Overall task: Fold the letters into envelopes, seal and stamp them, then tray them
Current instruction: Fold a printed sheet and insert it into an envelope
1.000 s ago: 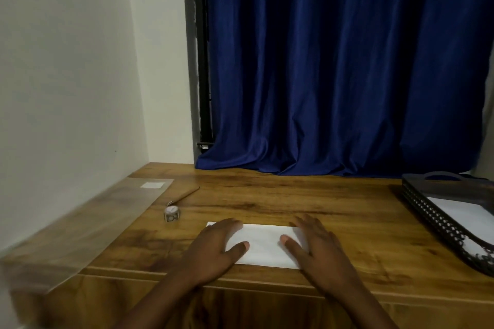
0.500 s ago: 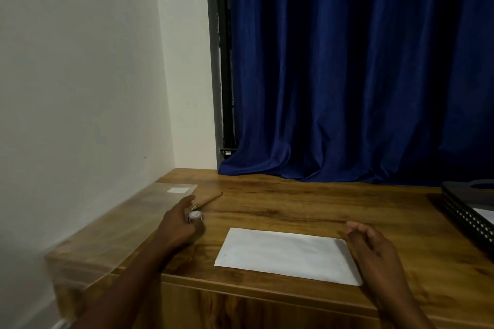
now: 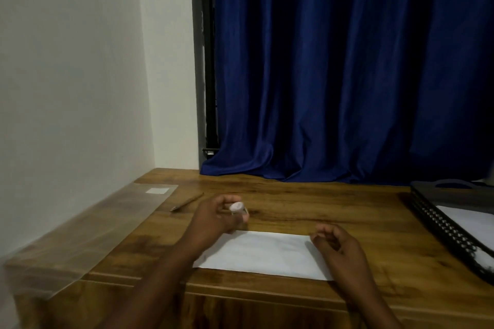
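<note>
The left hand pinches a small round white stamp roll in curled fingertips. Just below them lies the flat white paper envelope; the right hand, loosely curled and holding nothing, touches its right edge.

left hand gripping stamp roll — white envelope flat on desk
</note>
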A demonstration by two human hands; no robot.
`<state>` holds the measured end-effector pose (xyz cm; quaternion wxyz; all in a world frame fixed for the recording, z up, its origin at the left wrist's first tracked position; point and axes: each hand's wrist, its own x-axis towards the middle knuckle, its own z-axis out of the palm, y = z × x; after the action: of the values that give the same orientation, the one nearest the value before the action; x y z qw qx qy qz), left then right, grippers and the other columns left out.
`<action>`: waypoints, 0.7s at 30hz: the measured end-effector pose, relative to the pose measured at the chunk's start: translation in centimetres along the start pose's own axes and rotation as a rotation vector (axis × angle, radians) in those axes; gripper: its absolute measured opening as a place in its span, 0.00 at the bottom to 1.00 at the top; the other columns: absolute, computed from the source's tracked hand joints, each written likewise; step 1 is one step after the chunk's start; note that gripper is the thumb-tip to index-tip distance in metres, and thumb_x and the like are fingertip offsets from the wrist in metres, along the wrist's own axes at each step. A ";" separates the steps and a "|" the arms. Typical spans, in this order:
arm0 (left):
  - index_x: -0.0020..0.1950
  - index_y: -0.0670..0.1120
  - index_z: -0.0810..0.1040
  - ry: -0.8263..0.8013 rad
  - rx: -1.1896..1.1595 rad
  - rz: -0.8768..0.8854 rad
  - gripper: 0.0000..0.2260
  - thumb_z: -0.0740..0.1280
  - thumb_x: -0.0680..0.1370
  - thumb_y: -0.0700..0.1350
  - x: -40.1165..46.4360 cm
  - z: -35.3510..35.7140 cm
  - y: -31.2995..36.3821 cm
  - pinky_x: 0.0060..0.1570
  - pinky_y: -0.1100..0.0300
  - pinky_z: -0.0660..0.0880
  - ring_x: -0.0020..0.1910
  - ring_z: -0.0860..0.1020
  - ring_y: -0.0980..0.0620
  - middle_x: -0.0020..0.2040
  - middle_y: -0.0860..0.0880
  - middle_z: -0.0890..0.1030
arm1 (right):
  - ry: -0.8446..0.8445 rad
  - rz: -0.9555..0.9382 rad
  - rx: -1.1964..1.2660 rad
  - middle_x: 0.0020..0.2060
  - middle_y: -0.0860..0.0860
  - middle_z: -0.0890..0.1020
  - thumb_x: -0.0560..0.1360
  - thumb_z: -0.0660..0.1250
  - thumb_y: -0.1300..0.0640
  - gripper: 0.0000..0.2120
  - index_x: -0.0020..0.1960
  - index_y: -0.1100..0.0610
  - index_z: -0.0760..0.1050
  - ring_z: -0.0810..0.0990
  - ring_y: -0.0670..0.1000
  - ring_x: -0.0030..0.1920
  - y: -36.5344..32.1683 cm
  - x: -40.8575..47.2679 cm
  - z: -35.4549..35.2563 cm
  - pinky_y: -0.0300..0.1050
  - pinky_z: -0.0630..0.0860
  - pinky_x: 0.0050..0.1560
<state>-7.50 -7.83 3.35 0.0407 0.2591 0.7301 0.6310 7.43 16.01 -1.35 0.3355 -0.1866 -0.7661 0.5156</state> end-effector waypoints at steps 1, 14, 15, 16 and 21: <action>0.60 0.49 0.82 -0.058 -0.041 0.007 0.21 0.81 0.70 0.38 0.0 1.6 0.4 0.45 0.53 0.84 0.50 0.86 0.48 0.52 0.48 0.87 | 0.008 -0.003 -0.006 0.47 0.42 0.84 0.76 0.73 0.52 0.05 0.49 0.43 0.80 0.81 0.42 0.49 -0.1 0.0 0.0 0.46 0.78 0.54; 0.56 0.39 0.80 -0.260 -0.266 0.035 0.25 0.84 0.62 0.37 0.0 10.3 -1.6 0.41 0.48 0.83 0.42 0.85 0.36 0.48 0.36 0.85 | -0.186 -0.051 0.052 0.46 0.43 0.88 0.75 0.75 0.52 0.05 0.50 0.49 0.88 0.87 0.45 0.50 -0.3 0.0 -0.6 0.56 0.82 0.57; 0.56 0.39 0.80 -0.272 -0.258 0.038 0.24 0.84 0.64 0.35 -0.1 10.3 -1.7 0.41 0.48 0.83 0.42 0.85 0.36 0.47 0.37 0.86 | -0.185 -0.050 0.055 0.46 0.44 0.88 0.75 0.75 0.52 0.05 0.50 0.50 0.88 0.87 0.46 0.49 -0.3 -0.1 -0.6 0.57 0.83 0.56; 0.56 0.39 0.80 -0.273 -0.249 0.038 0.23 0.83 0.65 0.33 -0.2 10.2 -1.7 0.41 0.48 0.83 0.42 0.85 0.36 0.47 0.38 0.86 | -0.177 -0.047 0.059 0.45 0.45 0.89 0.75 0.75 0.53 0.05 0.50 0.50 0.88 0.87 0.47 0.48 -0.3 -0.2 -0.6 0.57 0.83 0.55; 0.57 0.40 0.79 -0.292 -0.235 0.047 0.24 0.83 0.65 0.32 -0.4 10.2 -1.9 0.43 0.46 0.82 0.43 0.85 0.34 0.50 0.39 0.85 | -0.125 -0.070 0.060 0.41 0.46 0.89 0.74 0.76 0.57 0.03 0.44 0.51 0.89 0.87 0.47 0.43 -0.8 -0.8 -0.8 0.53 0.84 0.49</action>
<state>-3.82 1.03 -0.56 0.1615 0.3581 0.6316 0.6684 8.61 15.68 -0.75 0.3105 -0.1170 -0.7758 0.5367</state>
